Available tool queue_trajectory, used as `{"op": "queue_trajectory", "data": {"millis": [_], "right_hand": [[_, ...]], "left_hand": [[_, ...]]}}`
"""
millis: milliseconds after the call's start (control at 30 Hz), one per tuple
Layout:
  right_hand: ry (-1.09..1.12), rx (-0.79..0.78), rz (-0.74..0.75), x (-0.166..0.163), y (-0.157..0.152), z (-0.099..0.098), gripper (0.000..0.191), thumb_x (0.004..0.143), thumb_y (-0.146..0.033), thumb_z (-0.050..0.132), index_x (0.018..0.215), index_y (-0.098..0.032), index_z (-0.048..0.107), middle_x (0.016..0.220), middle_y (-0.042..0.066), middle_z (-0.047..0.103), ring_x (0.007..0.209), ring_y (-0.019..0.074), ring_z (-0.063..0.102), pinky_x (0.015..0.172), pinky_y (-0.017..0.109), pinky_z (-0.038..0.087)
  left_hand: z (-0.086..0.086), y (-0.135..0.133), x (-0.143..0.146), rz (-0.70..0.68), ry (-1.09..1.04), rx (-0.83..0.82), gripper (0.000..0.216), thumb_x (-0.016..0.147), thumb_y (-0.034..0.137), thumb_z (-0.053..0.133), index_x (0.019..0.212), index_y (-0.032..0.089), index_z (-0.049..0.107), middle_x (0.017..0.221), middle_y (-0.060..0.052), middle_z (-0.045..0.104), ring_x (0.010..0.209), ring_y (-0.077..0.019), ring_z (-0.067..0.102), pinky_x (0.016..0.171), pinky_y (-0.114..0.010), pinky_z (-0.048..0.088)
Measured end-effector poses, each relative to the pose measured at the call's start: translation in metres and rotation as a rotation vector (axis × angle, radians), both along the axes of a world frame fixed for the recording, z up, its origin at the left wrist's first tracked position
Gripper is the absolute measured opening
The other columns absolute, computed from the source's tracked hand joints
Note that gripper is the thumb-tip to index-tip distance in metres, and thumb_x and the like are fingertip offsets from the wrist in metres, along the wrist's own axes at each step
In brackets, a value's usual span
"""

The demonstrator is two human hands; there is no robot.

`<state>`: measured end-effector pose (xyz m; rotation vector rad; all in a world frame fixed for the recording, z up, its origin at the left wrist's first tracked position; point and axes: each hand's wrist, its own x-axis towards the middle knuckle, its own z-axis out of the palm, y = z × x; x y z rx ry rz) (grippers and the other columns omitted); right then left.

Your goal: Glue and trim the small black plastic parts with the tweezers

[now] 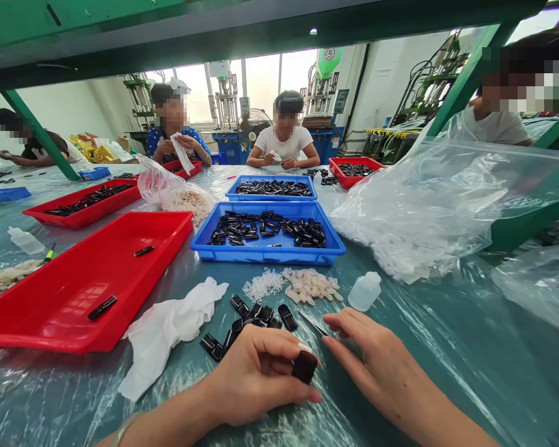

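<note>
My left hand (256,372) pinches a small black plastic part (304,367) between thumb and fingers. Something white shows at its upper edge, too small to make out. To the right, my right hand (377,354) has thumb and index finger closed on thin metal tweezers (311,323), whose tip points up and left. Beyond my left hand lies a loose pile of glossy black parts (261,315). Behind that are small heaps of clear bits (263,284) and beige pieces (311,285). A small white squeeze bottle (364,292) stands beyond my right hand.
A crumpled white cloth (168,329) lies left of the pile. The red tray (74,323) holds two black parts; the blue tray (268,254) holds many. A large clear plastic bag (414,211) sits at right. A green shelf beam (261,37) crosses overhead. Several co-workers sit around the table.
</note>
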<state>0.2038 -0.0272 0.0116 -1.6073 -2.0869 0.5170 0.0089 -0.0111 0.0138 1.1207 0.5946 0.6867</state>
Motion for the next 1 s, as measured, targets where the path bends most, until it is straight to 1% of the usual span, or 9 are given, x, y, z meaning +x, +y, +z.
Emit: {"op": "queue_trajectory", "data": {"millis": [100, 167, 267, 333, 400, 500, 700, 867, 1000], "right_hand": [[0.31, -0.093, 0.108, -0.005, -0.004, 0.008, 0.024, 0.088, -0.026, 0.043, 0.105, -0.019, 0.058, 0.097, 0.007, 0.062, 0.087, 0.0183, 0.06, 0.074, 0.03, 0.049], [0.466, -0.172, 0.141, -0.008, -0.007, 0.01, 0.026, 0.087, -0.025, 0.045, 0.108, -0.021, 0.058, 0.103, 0.006, 0.062, 0.093, 0.0183, 0.06, 0.077, 0.03, 0.05], [0.596, -0.263, 0.18, -0.011, -0.007, 0.011, 0.026, 0.085, -0.022, 0.048, 0.107, -0.022, 0.061, 0.103, 0.005, 0.063, 0.095, 0.0194, 0.06, 0.079, 0.031, 0.049], [0.647, -0.304, 0.207, -0.012, -0.006, 0.01, 0.026, 0.085, -0.02, 0.049, 0.106, -0.022, 0.062, 0.101, 0.005, 0.063, 0.093, 0.0192, 0.06, 0.079, 0.031, 0.049], [0.68, -0.327, 0.22, -0.014, -0.005, 0.01, 0.026, 0.084, -0.018, 0.049, 0.106, -0.022, 0.062, 0.101, 0.005, 0.063, 0.093, 0.0189, 0.059, 0.079, 0.031, 0.048], [0.695, -0.338, 0.224, -0.015, -0.004, 0.008, 0.025, 0.084, -0.017, 0.049, 0.104, -0.022, 0.063, 0.102, 0.005, 0.061, 0.092, 0.0186, 0.058, 0.078, 0.031, 0.047], [0.662, -0.339, 0.187, -0.017, -0.004, 0.001, 0.021, 0.083, -0.016, 0.049, 0.097, -0.02, 0.064, 0.089, 0.003, 0.061, 0.084, 0.0176, 0.058, 0.072, 0.029, 0.047], [0.625, -0.281, 0.171, -0.019, -0.003, -0.003, 0.023, 0.081, -0.011, 0.046, 0.092, -0.021, 0.063, 0.087, 0.002, 0.061, 0.081, 0.0157, 0.057, 0.069, 0.027, 0.046], [0.569, -0.184, 0.159, -0.019, -0.004, -0.005, 0.023, 0.079, -0.008, 0.045, 0.088, -0.021, 0.062, 0.086, 0.001, 0.061, 0.079, 0.014, 0.058, 0.067, 0.024, 0.046]], "left_hand": [[-0.001, 0.002, -0.001, -0.025, 0.02, -0.102, 0.025, 0.06, 0.009, 0.072, 0.085, 0.013, 0.072, 0.072, -0.002, 0.058, 0.066, -0.016, 0.066, 0.058, -0.018, 0.049], [-0.001, 0.003, -0.001, -0.038, 0.051, -0.136, 0.027, 0.061, 0.011, 0.072, 0.087, 0.011, 0.071, 0.067, -0.003, 0.061, 0.065, -0.0157, 0.066, 0.056, -0.016, 0.047], [0.0, 0.004, -0.001, -0.039, 0.058, -0.207, 0.03, 0.061, 0.013, 0.072, 0.09, 0.009, 0.069, 0.065, -0.006, 0.065, 0.064, -0.0142, 0.066, 0.058, -0.016, 0.048], [0.001, 0.004, 0.0, -0.036, 0.055, -0.233, 0.03, 0.061, 0.014, 0.071, 0.09, 0.008, 0.068, 0.068, -0.008, 0.067, 0.066, -0.0145, 0.066, 0.059, -0.016, 0.049], [0.001, 0.003, 0.001, -0.028, 0.053, -0.237, 0.03, 0.06, 0.013, 0.071, 0.089, 0.008, 0.068, 0.07, -0.009, 0.068, 0.07, -0.0167, 0.067, 0.059, -0.016, 0.05], [0.001, 0.001, 0.002, -0.019, 0.047, -0.248, 0.027, 0.06, 0.011, 0.069, 0.086, 0.009, 0.068, 0.066, -0.006, 0.066, 0.075, -0.0198, 0.068, 0.059, -0.017, 0.05], [0.0, 0.0, 0.003, -0.021, 0.062, -0.259, 0.023, 0.061, 0.009, 0.068, 0.084, 0.008, 0.068, 0.059, -0.002, 0.062, 0.077, -0.0199, 0.068, 0.059, -0.016, 0.05], [-0.002, 0.0, 0.003, -0.025, 0.057, -0.26, 0.025, 0.062, 0.01, 0.069, 0.088, 0.008, 0.068, 0.054, -0.001, 0.059, 0.078, -0.0209, 0.068, 0.06, -0.016, 0.05], [-0.002, 0.0, 0.003, -0.029, 0.053, -0.247, 0.024, 0.063, 0.011, 0.07, 0.087, 0.008, 0.068, 0.055, -0.001, 0.06, 0.079, -0.021, 0.068, 0.06, -0.016, 0.05]]}}
